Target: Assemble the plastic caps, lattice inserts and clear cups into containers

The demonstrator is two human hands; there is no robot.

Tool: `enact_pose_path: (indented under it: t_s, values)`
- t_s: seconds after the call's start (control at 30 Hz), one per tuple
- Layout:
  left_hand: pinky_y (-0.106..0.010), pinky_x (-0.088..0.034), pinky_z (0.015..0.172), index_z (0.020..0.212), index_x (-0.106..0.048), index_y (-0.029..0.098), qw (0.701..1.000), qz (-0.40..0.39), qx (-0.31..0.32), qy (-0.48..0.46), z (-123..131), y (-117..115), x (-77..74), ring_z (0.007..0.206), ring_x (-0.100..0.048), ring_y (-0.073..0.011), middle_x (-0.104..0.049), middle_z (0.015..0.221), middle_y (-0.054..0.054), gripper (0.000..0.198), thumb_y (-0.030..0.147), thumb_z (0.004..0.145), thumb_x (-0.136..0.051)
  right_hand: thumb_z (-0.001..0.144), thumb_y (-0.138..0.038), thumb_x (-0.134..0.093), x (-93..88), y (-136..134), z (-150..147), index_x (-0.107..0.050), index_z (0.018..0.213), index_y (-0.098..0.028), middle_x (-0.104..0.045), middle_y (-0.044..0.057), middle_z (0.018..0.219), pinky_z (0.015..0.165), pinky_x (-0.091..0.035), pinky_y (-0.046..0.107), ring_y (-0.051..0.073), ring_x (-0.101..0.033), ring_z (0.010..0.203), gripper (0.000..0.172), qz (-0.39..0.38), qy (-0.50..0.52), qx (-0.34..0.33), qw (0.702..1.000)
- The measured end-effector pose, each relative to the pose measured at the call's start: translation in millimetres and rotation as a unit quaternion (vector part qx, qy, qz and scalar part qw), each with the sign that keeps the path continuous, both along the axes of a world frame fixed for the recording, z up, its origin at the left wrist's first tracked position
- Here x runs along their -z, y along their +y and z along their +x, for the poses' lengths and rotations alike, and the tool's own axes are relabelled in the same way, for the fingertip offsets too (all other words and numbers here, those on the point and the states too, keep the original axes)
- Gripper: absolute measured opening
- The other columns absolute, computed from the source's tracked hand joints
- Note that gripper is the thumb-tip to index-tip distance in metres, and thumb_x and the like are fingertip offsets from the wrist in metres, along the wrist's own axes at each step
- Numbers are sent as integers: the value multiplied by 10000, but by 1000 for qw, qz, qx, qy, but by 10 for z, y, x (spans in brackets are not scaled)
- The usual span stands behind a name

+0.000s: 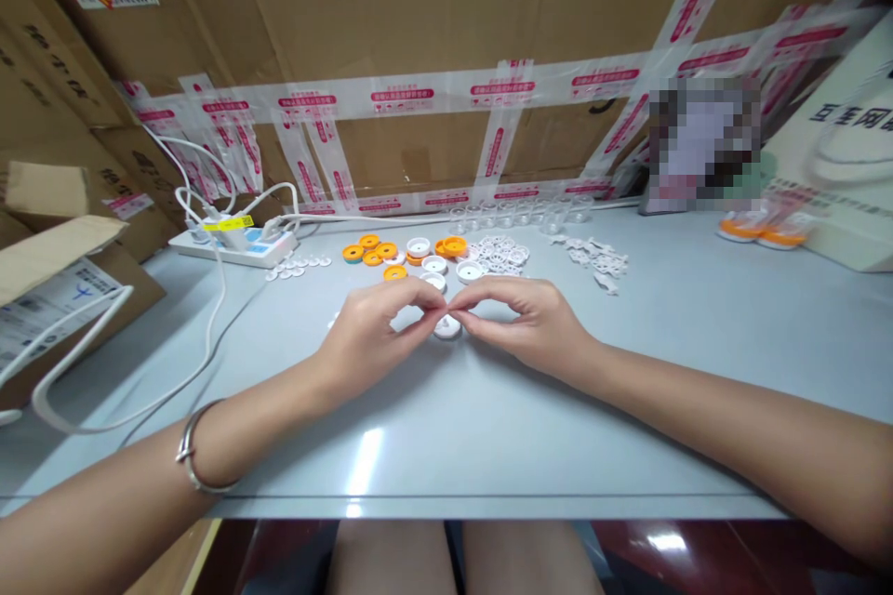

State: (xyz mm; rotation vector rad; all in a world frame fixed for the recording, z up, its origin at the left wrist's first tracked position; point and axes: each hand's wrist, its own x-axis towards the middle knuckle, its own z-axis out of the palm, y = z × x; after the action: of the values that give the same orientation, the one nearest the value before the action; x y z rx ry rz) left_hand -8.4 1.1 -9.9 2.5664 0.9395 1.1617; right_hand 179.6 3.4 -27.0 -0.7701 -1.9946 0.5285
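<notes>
Two pinches meet tip to tip over the grey table: the left hand and the right hand each have thumb and forefinger pressed together, though whether anything tiny sits between them I cannot tell. One white disc shows at 6 o'clock, just below the fingertips. From there, orange caps lie at 10 o'clock, white openwork pieces between 1 and 2, small white parts past 2

Small white round piece, partly hidden, on or just above the grey table
</notes>
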Motion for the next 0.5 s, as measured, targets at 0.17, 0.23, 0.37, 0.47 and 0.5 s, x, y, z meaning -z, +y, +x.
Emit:
enact_pose_path:
  t_s: [0.17,0.23,0.37,0.47,0.5]
  values:
    - [-188,-480,672,807,-599,168,1000,-16,-5,2,-4,21,24,696,-623,-96,-671,764,12,26,147,800,-585,752,-120,-595,13,15,10,-643,781,-178,-688,3,760,690,-499,223,109,-629,700,80,-18,-18,17,1000]
    - [-228,-483,725,883,-615,167,999,-36,-15,19,-20,51,38,770,-624,-126,-674,842,-16,110,219,786,-621,761,-128,-582,37,50,31,-631,768,-178,-679,6,747,671,-494,225,110,-622,687,70,-8,-43,14,999]
    - [-322,-463,797,984,-633,154,989,-102,-36,102,-43,125,79,888,-599,-202,-647,950,-71,344,346,708,-701,799,-128,-530,102,146,77,-622,793,-169,-668,31,752,659,-485,240,122,-612,695,101,43,-115,-11,992]
    - [-311,-454,751,983,-642,168,979,-144,-35,143,-37,156,105,834,-586,-193,-625,911,-58,326,371,730,-676,822,-136,-505,140,189,92,-616,819,-166,-674,44,772,670,-482,259,139,-607,723,115,88,-149,-30,984]
    - [-304,-447,744,971,-646,176,977,-149,-29,149,-33,160,111,823,-579,-186,-619,898,-51,301,376,746,-660,827,-138,-501,147,195,94,-613,817,-162,-674,47,771,671,-481,264,143,-605,726,116,98,-155,-36,982]
